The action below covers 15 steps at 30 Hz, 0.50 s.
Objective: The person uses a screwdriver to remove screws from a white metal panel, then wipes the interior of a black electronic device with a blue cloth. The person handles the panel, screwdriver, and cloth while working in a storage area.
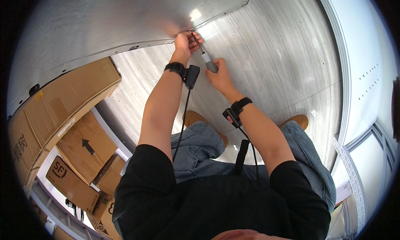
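Note:
In my right hand (220,76) is a screwdriver (207,58), gripped by its grey handle. Its dark shaft slants up and left toward the lower edge of a large silver metal panel (104,27). My left hand (188,42) is at that same edge, beside the screwdriver's tip. The thumb and forefinger come together there, and the other fingers curl behind the shaft. Whatever they pinch is too small or hidden to make out. Whether the tip sits in a screw cannot be seen.
Cardboard boxes (85,146) are stacked on the left, with a long carton (62,106) along the panel. Beneath lies a grey wood-look floor (275,52). A white wall or cabinet side (362,65) stands at right, above a perforated metal upright (354,186). Cables (183,123) hang from both wrist devices.

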Tool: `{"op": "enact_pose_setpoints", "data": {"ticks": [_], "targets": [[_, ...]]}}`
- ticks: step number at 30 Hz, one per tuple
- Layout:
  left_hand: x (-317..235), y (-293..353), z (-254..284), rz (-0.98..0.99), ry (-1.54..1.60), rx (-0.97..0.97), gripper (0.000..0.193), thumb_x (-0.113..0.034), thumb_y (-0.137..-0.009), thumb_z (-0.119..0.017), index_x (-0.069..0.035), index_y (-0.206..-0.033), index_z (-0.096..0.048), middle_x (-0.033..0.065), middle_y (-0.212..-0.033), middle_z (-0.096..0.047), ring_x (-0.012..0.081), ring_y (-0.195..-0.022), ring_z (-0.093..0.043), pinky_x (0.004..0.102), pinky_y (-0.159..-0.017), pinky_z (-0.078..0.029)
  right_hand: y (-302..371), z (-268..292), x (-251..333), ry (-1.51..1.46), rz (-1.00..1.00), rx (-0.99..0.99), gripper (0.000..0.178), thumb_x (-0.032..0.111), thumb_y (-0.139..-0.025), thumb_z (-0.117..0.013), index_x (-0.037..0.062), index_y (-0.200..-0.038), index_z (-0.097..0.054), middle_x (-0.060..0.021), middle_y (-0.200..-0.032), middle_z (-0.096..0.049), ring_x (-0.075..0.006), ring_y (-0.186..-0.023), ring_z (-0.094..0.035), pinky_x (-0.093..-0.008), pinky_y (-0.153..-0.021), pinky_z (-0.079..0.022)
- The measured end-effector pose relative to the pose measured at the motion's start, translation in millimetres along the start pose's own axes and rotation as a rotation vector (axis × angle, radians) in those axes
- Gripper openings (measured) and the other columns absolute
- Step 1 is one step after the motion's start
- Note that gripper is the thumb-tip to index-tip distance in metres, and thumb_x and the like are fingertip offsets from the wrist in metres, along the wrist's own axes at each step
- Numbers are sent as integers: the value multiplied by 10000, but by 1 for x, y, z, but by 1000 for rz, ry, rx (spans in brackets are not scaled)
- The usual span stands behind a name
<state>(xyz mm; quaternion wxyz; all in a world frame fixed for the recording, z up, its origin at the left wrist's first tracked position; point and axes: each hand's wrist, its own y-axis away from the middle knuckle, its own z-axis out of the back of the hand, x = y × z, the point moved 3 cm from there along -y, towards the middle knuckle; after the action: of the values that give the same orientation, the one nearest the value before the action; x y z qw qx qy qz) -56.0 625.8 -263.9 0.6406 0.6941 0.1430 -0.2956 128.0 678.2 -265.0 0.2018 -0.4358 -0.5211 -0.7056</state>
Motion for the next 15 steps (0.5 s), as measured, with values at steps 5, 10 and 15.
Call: {"op": "enact_pose_setpoints", "data": {"ticks": [5,10,15], "targets": [[-1,3,-3,4,20,-3,240,-201,-946,-409,-59,-943,-603,71,-851,-655,226,-772,-682,367,-735,-540,-12,-11,-32,-48,-46,-110,451,203,-875,-694,1,-1168,-416,-161,-949,-600,-224,-792,-616,-341,-646,-483],[1,2,-3,9,40,-7,246,-198,-948,-400,-55,-944,-601,76,-855,-655,234,-782,-680,372,-747,-544,-12,-16,-31,-85,-128,-14,490,225,-886,-671,-20,-1230,-424,-192,-1028,-592,-237,-798,-614,-345,-681,-484],[1,1,-2,8,20,-3,251,-194,-952,-391,-50,-939,-596,81,-851,-655,234,-774,-674,377,-758,-548,-1,-7,-7,-1,-31,-49,544,276,-867,-665,-32,-1259,-446,-245,-1047,-604,-338,-886,-626,-420,-814,-482]]}}
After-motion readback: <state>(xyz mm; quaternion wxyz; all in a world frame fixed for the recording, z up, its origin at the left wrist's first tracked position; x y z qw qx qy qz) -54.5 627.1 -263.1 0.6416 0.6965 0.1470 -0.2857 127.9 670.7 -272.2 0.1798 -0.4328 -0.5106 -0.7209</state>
